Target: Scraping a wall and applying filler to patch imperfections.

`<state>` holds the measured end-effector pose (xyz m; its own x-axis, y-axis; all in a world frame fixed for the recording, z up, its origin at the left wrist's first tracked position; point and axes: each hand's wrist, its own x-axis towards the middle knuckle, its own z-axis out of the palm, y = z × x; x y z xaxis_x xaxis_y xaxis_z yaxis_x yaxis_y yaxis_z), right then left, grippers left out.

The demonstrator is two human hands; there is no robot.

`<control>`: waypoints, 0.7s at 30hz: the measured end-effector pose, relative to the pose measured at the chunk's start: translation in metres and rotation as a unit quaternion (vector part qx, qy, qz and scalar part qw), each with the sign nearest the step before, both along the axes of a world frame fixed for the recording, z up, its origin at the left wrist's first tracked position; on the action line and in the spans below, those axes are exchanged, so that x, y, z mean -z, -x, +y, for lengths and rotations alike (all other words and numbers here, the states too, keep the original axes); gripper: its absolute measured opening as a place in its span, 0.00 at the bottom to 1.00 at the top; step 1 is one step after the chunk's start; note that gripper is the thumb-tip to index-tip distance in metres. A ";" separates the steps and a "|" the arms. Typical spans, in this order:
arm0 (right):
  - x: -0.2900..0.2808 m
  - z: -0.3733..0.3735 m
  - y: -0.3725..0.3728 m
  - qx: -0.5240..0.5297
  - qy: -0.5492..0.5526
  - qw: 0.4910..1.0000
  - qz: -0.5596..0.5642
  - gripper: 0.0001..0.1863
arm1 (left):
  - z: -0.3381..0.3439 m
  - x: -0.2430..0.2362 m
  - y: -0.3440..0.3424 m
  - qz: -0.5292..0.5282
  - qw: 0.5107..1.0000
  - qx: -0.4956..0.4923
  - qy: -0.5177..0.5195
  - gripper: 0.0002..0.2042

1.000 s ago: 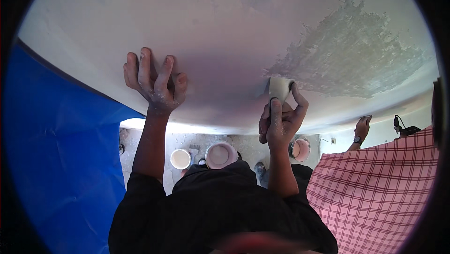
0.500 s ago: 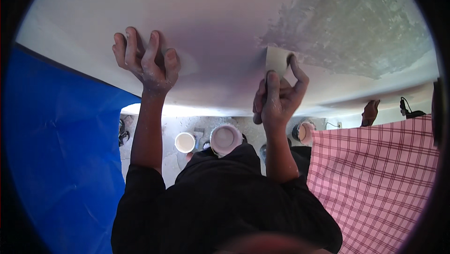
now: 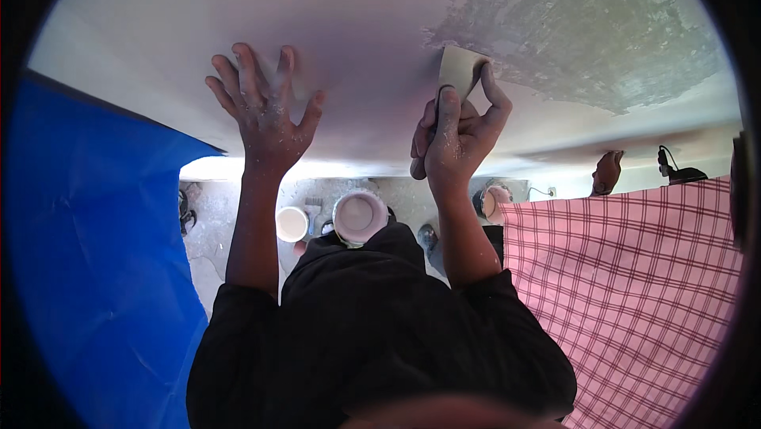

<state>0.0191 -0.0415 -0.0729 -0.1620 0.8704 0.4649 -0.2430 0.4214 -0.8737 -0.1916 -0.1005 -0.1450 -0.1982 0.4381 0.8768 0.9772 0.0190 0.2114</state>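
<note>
With its pale, flat blade edge against the wall, a putty knife [image 3: 458, 68] is held in my right hand [image 3: 460, 132]. Thumb and index finger press on the blade, and the other fingers curl under and hide any handle. It touches the lower left border of a rough grey-green patch [image 3: 594, 33] on the pale wall [image 3: 357, 17]. To the left, my left hand [image 3: 269, 120] rests on the wall with fingers spread, holding nothing. White specks dot both hands.
Below stand a small white bucket [image 3: 292, 224], a brush [image 3: 313, 211], a larger pale bucket [image 3: 361, 217] and another bucket [image 3: 495, 201]. Blue sheeting [image 3: 95, 231] hangs left, pink checked cloth [image 3: 618, 263] right. Beyond the cloth, another person's hand [image 3: 607, 173] shows near the wall.
My left hand has flattened and spread its fingers further, shifting slightly right. My right hand and the putty knife appear higher and a little further left; the whole view has also shifted.
</note>
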 end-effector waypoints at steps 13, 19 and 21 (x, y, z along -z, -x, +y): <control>-0.003 0.012 -0.005 -0.010 -0.020 1.000 -0.021 0.22 | -0.005 0.003 0.006 0.032 0.998 0.009 0.061 0.34; 0.002 0.015 -0.011 -0.001 0.033 0.999 -0.027 0.23 | -0.002 -0.007 -0.020 -0.030 0.996 0.028 0.076 0.39; 0.000 0.012 -0.012 -0.027 0.040 0.999 -0.001 0.23 | -0.005 -0.015 -0.024 -0.044 0.994 0.028 0.092 0.40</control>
